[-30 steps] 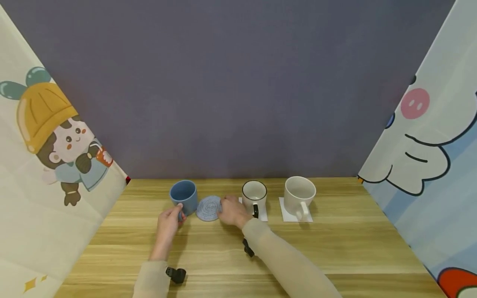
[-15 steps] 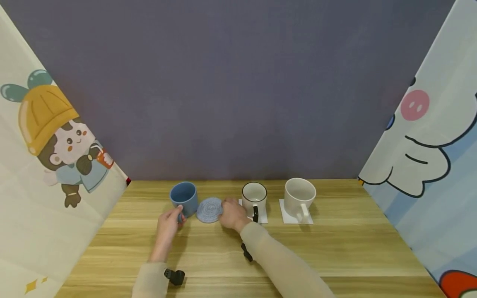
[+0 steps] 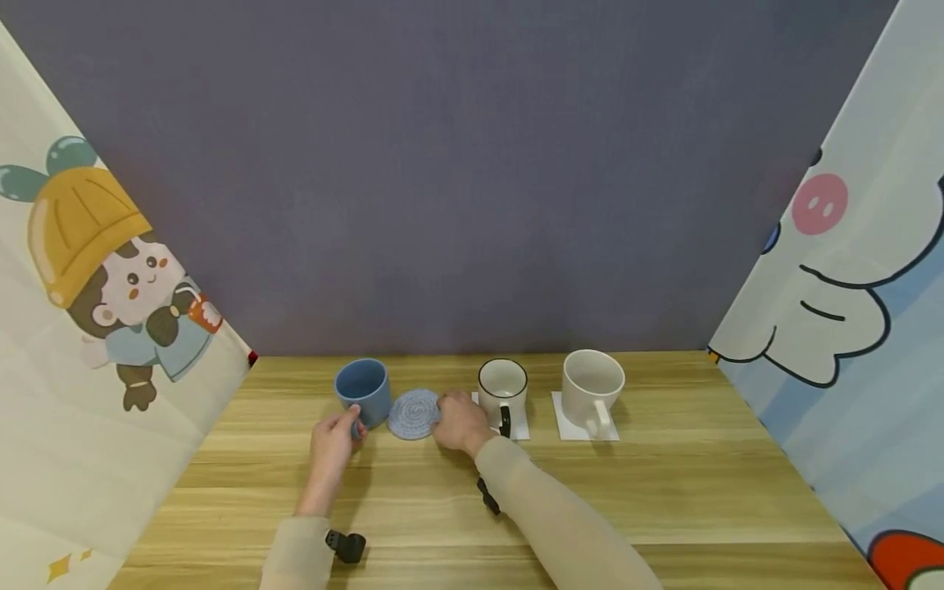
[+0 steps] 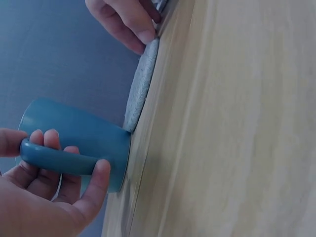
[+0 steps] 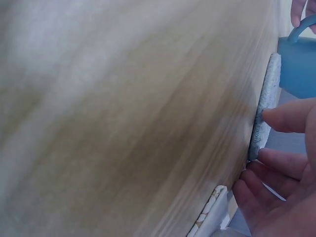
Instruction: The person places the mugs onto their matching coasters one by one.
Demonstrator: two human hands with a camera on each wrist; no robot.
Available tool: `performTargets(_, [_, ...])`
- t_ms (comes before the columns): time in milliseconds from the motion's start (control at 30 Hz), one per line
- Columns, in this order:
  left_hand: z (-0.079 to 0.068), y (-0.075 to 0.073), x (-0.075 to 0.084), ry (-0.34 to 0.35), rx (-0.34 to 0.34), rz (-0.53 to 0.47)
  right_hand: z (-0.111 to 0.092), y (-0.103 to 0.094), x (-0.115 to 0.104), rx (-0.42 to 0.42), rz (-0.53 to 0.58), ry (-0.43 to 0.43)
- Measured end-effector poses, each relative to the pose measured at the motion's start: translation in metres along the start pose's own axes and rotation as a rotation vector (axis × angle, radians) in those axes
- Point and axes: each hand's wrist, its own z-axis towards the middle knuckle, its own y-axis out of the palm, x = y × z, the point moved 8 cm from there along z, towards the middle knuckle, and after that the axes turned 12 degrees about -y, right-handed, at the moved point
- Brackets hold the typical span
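A blue mug (image 3: 366,393) stands upright at the left of the row. My left hand (image 3: 333,438) holds it by the handle (image 4: 57,159), fingers curled through and around it. Right beside the mug, a round grey-blue woven coaster (image 3: 415,414) lies flat on the table, its left edge at the mug's base. My right hand (image 3: 463,422) pinches the coaster's right edge; in the right wrist view the thumb and index finger touch its rim, while the other fingers rest by the tabletop.
Right of my right hand, a white mug with a black rim and handle (image 3: 503,383) stands on a white square coaster (image 3: 520,424). A larger white mug (image 3: 592,385) stands on another white square coaster (image 3: 569,428). A grey wall (image 3: 472,180) rises behind the wooden table (image 3: 413,516).
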Motion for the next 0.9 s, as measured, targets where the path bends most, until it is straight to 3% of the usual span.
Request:
performTargets(667, [-0.008,-0.006,0.0,0.038,0.061,-0.042,-0.003,0.001,-0.003,0.012,0.001,-0.007])
performTargets(900, [-0.013,-0.006,0.007,0.049,0.046,-0.016,-0.004,0.0,-0.004,0.016,0.006,-0.008])
